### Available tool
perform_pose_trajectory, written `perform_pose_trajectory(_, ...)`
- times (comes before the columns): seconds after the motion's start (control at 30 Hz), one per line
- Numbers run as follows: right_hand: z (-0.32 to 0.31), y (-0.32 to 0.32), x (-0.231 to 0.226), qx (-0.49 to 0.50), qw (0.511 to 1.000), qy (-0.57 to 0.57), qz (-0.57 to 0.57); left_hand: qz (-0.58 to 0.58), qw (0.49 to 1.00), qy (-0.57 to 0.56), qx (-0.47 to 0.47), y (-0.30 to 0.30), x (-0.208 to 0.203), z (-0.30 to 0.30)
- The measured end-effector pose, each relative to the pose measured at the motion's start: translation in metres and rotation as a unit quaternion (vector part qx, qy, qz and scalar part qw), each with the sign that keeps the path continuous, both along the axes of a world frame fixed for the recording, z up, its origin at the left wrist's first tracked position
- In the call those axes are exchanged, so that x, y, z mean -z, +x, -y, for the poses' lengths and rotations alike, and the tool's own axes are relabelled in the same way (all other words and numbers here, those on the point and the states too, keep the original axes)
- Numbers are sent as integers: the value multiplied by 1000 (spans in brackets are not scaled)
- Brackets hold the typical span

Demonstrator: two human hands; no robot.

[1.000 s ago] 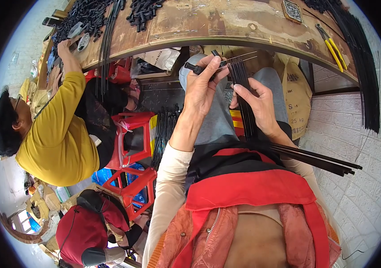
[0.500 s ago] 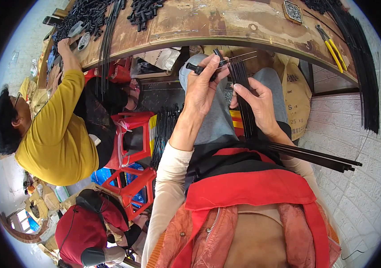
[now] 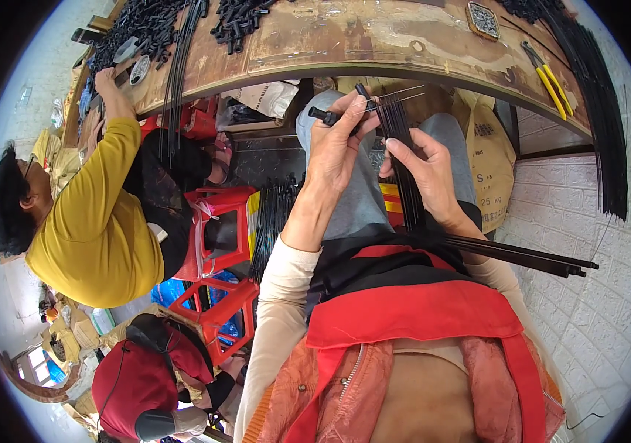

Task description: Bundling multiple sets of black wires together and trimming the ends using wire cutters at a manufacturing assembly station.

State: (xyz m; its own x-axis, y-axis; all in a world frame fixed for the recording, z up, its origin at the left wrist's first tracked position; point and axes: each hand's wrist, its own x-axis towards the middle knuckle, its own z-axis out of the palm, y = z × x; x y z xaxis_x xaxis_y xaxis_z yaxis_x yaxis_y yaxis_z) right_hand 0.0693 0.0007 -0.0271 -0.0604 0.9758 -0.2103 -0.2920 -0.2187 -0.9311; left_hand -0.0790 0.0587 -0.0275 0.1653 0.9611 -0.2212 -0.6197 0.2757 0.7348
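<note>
My left hand is closed on a black plastic fitting with a flared end; a second black piece stands up by its fingertips. Two thin metal wires run rightward from those fingertips across the top of a bundle of thin black rods, which look like umbrella ribs. Lower down, my right hand grips this bundle between thumb and fingers. The bundle slants down to my lap. Several thicker black tubes lie across my lap and stick out to the right under my right forearm.
Ahead is a worn wooden table with black plastic parts, a small tray, yellow-handled pliers and long black rods overhanging its right edge. A co-worker in yellow sits left, near red stools; another person in red is behind.
Both hands keep their grips almost in place. The free ends of the tubes across my lap have shifted slightly upward in the picture.
</note>
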Motion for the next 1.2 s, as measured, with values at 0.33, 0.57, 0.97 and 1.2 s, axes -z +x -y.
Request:
perform_pose_trajectory(0.33,2,-2,0,4,1000,9,4,-16,1000,22,11,-5,-4,4)
perform_pose_trajectory(0.57,4,-4,-1,5,1000,19,4,11,1000,4,24,-7,-1,7)
perform_pose_trajectory(0.97,-5,0,-5,-1,1000,22,-16,-33,999,10,-13,3,-9,16)
perform_pose_trajectory(1.2,-12,10,0,-41,999,4,-32,8,1000,18,21,5,-3,15)
